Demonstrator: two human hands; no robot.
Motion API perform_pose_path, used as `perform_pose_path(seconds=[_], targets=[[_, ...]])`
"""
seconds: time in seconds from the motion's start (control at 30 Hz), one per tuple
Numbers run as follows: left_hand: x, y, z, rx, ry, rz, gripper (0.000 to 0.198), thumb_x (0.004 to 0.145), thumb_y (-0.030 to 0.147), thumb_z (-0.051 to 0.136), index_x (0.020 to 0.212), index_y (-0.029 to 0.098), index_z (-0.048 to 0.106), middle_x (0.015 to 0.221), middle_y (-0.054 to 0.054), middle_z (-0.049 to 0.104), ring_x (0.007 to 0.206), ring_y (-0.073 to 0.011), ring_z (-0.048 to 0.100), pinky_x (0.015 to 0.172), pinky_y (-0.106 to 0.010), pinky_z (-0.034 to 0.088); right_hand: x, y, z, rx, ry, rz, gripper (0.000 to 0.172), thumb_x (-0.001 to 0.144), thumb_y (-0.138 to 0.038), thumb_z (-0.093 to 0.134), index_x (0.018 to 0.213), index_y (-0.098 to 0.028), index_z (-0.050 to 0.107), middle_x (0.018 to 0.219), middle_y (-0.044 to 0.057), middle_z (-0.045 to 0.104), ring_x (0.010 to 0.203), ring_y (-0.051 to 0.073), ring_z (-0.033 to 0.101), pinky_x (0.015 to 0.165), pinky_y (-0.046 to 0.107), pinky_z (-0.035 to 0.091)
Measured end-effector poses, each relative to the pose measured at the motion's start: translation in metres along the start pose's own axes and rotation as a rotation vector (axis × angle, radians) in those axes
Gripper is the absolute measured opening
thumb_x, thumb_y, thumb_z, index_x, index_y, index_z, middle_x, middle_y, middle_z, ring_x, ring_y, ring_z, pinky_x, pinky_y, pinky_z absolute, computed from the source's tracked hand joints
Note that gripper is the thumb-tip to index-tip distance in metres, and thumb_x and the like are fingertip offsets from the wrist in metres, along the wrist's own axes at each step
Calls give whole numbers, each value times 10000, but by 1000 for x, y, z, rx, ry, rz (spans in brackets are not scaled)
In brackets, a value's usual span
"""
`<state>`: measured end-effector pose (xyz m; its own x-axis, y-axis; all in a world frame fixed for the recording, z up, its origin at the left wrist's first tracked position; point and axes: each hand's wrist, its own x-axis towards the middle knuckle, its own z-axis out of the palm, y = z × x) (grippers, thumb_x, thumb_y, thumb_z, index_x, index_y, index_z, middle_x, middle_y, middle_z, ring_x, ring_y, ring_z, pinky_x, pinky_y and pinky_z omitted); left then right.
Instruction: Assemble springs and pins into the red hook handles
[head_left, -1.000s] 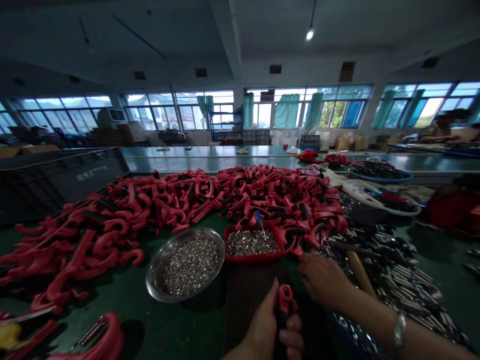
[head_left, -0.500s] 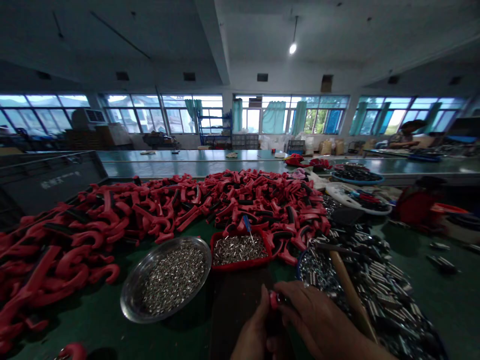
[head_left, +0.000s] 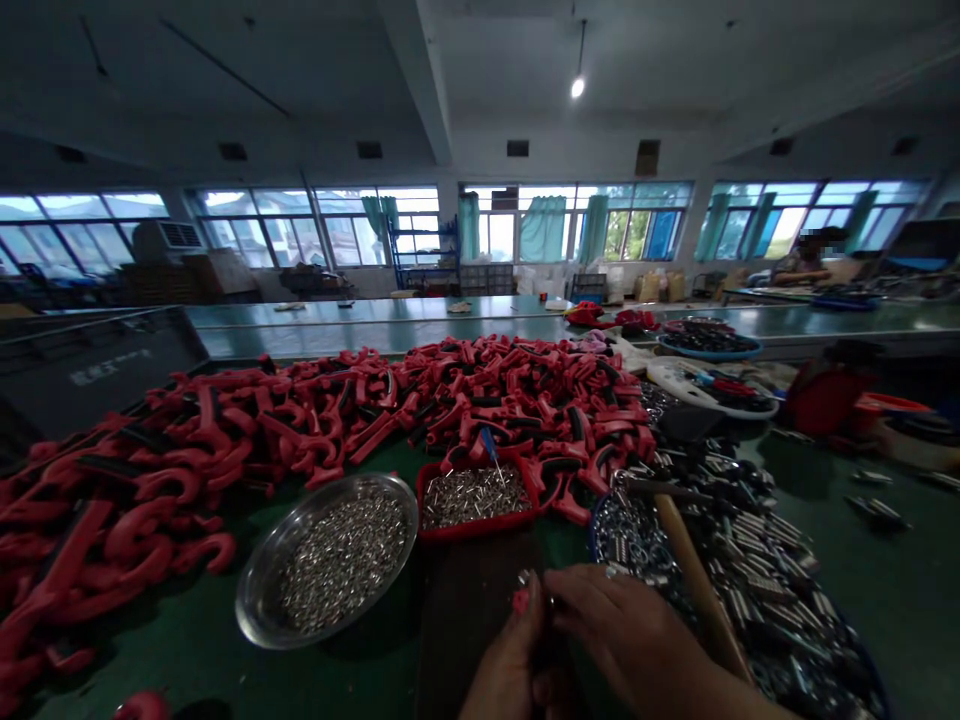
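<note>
At the bottom middle, over a dark board (head_left: 465, 640), my left hand (head_left: 504, 655) is closed round a small red piece (head_left: 520, 600) with a shiny metal bit at its top; most of it is hidden by the hand. Beside it, my right hand (head_left: 630, 630) has its fingers bent together against the left thumb, and what they grip is hidden. Just beyond the hands stands a red tray (head_left: 478, 534) of small metal pins, with a blue-handled screwdriver (head_left: 491, 450) stuck in it. Left of that is a steel bowl (head_left: 251, 610) full of small metal parts.
A large heap of red handles with black grips (head_left: 450, 400) spreads behind the tray. On the right, springs and dark metal parts (head_left: 757, 560) surround a wooden-handled hammer (head_left: 697, 575). A grey crate (head_left: 97, 370) stands left. Far right, a person (head_left: 810, 262) sits at another table.
The red piece has shifted slightly left and turned in my hands, with a shiny metal bit showing above it. My right fingers have moved slightly. The whole view has shifted a little.
</note>
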<state>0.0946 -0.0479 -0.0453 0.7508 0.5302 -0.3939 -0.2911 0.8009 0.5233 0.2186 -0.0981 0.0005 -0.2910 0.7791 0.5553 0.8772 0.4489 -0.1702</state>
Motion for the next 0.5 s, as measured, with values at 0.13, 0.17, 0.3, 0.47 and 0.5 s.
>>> perform_pose_path(seconds=[0.13, 0.17, 0.3, 0.47, 0.5], targets=[[4, 3, 3, -10, -9, 20, 358, 594, 397, 752, 845, 182, 617, 490, 51, 481, 465, -111, 499, 436, -188, 357, 3, 1, -8, 211, -147, 135, 167, 820, -154, 468, 897, -189, 612, 855, 43, 663, 808, 149, 604, 718, 261, 498], [3, 3, 3, -15, -9, 16, 371, 572, 371, 772, 852, 186, 614, 500, 53, 492, 485, -113, 512, 446, -187, 365, 3, 4, -13, 215, -183, 118, 155, 817, -186, 489, 905, -191, 616, 894, 52, 657, 849, 155, 594, 752, 276, 490], [-5, 8, -1, -21, -10, -57, 343, 619, 474, 709, 699, 166, 582, 471, 42, 467, 432, -107, 480, 401, -188, 347, -8, 48, -48, -178, -211, 338, 337, 825, -286, 423, 1124, -188, 544, 1133, 105, 583, 1044, 208, 524, 876, 370, 428], [-13, 12, -2, -4, -2, -131, 425, 706, 565, 584, 633, 150, 527, 480, 41, 448, 338, -56, 368, 354, -172, 293, -37, 131, -92, -358, -296, 664, 229, 748, -229, 437, 751, -153, 653, 744, 122, 659, 686, 268, 617, 616, 400, 468], [-13, 11, -1, -3, 4, -119, 407, 708, 547, 596, 657, 148, 532, 506, 41, 467, 336, -43, 352, 356, -166, 288, -41, 142, -94, -340, -333, 678, 218, 749, -250, 454, 748, -171, 657, 722, 91, 663, 668, 243, 620, 598, 354, 464]])
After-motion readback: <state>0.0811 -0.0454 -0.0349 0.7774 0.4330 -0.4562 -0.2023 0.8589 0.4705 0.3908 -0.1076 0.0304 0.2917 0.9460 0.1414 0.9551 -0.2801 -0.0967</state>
